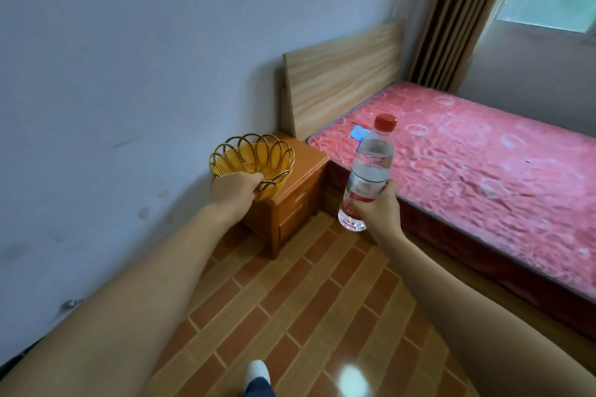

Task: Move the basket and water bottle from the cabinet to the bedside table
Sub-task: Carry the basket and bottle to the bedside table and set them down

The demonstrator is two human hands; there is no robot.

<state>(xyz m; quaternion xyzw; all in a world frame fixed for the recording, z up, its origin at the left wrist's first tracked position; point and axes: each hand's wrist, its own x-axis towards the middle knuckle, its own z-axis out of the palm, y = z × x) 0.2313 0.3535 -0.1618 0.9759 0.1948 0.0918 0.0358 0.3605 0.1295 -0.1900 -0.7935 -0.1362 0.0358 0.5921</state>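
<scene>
Already near the bedside tabletop (311, 159), the left hand (233, 192) has its fingers hooked over the basket (250, 159) rim at 10 o'clock for lowering; right hand (375, 205) fingers wrap the upright water bottle (369, 171), waiting at 1 o'clock.

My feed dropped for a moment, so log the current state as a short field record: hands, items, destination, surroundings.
left hand: grips the near rim of the yellow woven basket, over the bedside table
right hand: holds the water bottle upright, in the air
water bottle cap: red, on
bedside table: wooden, with drawers, between wall and bed
basket set down: cannot tell
bed: red mattress, small blue item near the headboard
</scene>
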